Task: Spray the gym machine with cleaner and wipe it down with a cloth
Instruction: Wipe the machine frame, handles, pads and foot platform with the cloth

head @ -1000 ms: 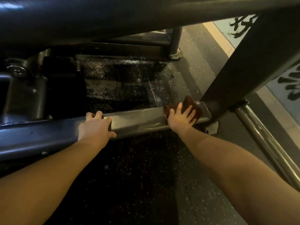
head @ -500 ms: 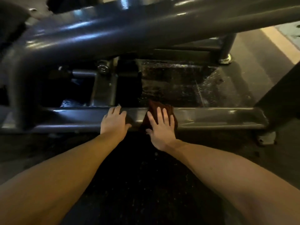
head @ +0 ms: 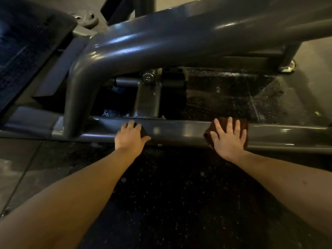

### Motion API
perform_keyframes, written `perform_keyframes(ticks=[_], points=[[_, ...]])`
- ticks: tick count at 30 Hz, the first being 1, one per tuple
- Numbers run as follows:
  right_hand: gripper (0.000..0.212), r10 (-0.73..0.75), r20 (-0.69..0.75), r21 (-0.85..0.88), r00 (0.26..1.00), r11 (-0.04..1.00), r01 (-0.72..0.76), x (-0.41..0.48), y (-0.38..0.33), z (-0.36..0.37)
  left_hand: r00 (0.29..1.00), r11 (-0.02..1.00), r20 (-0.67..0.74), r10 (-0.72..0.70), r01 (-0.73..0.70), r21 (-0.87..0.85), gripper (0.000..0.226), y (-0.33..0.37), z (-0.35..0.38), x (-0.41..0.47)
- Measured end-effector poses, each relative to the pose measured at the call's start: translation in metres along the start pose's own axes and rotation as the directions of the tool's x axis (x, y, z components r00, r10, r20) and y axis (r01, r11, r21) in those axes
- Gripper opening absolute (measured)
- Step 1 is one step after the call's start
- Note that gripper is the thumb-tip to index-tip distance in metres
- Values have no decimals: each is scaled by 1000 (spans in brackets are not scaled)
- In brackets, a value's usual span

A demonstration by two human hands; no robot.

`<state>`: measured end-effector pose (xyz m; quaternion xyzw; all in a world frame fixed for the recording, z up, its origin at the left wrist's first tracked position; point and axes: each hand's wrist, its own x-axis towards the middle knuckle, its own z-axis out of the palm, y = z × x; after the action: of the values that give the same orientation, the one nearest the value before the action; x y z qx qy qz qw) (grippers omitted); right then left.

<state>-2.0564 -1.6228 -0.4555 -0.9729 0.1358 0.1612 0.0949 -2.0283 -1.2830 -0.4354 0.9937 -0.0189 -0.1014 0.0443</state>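
A low grey frame bar (head: 181, 131) of the gym machine runs across the middle of the view. My right hand (head: 228, 139) presses a dark brown cloth (head: 244, 123) flat on the bar, fingers spread and straight. My left hand (head: 130, 137) rests on the same bar further left, its fingers curving over the top edge and the thumb out to the right. No spray bottle is in view.
A thick bent grey tube (head: 161, 40) arches over the bar. Behind the bar stand a bracket with a bolt (head: 148, 77) and a chrome post foot (head: 287, 66). Black speckled rubber flooring (head: 179, 186) lies in front. A dark padded panel (head: 23, 44) sits at upper left.
My right hand has slid the cloth back to the right along the bar, away from my left hand, after sweeping left. The left hand stays on the bar.
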Motion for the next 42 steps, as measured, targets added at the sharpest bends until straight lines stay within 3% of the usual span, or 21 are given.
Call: perform_keyframes(ticks=[5,10,14,19,22,25,28,32,42], points=[[58,-290,-42,-68,956,956,286,-6,-87,18,996,994,-6,-94,94,-51,82,-27,3,0],[61,-507,-17,-141,862,855,499,-2,-175,43,993,990,21,-120,121,-70,71,-37,2,0],[65,-590,1,-192,807,792,579,6,-180,46,990,990,54,-130,133,-46,68,-39,-2,0],[65,-721,-30,-256,692,675,692,5,-125,45,994,994,37,-103,104,-43,70,-40,3,-4],[62,-721,-128,-273,681,686,675,0,-64,38,996,993,22,-86,88,-82,69,-41,5,-5],[56,-652,-175,-217,737,756,617,-7,-4,25,993,990,-43,-113,108,-90,68,-54,11,-7],[57,-576,-205,-190,791,816,545,-14,10,29,982,984,-91,-166,159,-80,70,-75,15,-11],[51,-512,-263,-121,818,858,499,-20,-22,40,978,977,-98,-183,171,-125,76,-95,15,-7],[52,-649,-186,-107,738,760,642,9,-180,55,972,958,-34,-232,223,-179,69,-96,9,-1]])
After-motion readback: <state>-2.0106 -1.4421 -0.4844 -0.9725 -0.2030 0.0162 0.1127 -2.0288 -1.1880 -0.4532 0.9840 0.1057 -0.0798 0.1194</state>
